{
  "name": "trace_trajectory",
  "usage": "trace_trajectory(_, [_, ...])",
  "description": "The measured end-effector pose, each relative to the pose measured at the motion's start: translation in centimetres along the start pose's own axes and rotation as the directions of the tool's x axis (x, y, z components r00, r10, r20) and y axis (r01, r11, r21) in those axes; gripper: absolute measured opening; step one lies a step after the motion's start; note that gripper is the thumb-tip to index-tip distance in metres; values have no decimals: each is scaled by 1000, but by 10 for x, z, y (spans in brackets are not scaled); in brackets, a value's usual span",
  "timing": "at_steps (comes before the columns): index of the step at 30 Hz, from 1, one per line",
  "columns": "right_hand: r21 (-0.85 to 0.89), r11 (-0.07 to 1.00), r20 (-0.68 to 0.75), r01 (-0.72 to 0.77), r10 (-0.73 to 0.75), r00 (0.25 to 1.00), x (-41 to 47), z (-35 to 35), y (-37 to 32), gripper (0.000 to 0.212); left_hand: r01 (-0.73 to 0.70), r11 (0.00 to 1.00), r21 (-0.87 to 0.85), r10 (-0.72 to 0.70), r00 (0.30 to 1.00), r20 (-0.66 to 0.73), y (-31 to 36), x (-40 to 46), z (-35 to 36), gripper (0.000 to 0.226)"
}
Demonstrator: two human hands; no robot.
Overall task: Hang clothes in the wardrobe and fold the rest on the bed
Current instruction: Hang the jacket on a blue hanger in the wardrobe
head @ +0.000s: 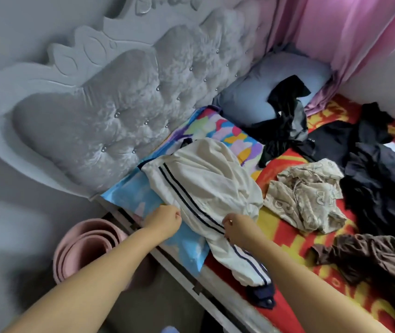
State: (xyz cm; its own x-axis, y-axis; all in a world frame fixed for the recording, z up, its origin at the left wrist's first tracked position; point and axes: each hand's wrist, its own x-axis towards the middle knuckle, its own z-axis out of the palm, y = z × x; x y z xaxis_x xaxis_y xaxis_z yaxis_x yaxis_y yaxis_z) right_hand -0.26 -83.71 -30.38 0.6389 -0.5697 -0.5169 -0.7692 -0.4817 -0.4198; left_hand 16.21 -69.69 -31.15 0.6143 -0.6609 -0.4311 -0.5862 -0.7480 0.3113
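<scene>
Now we have both hands on the cream jacket [206, 186], a soft, wrinkled thing with two dark stripes down the sleeve. Our left hand [165, 218] has its fingers curled tight on the jacket's edge, and our right hand [237, 225] pinches the striped sleeve just beside it. The jacket lies across a bright patterned pillow [227, 135] at the near side of the bed [285, 239], below the grey tufted headboard [109, 111]. Loose on the red and yellow blanket lie a beige printed shirt [304, 195], a brown garment [369, 258] and a heap of black clothes [381, 179]. A rolled pink mat [81, 248] stands on the floor.
</scene>
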Motion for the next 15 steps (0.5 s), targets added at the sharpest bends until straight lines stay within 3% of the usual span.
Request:
trace_trajectory(4, [-132, 987, 46, 94, -88, 995, 65, -8, -20, 32, 84, 994, -77, -85, 996, -10, -18, 39, -4, 29])
trace_trajectory(11, [-104, 988, 114, 117, -105, 988, 185, 5, -64, 35, 248, 939, -237, -230, 968, 100, -69, 141, 4, 29])
trace_trajectory(15, [-142, 975, 42, 172, -168, 985, 259, 9, -95, 44, 308, 870, -385, -311, 949, 55, -92, 214, 5, 50])
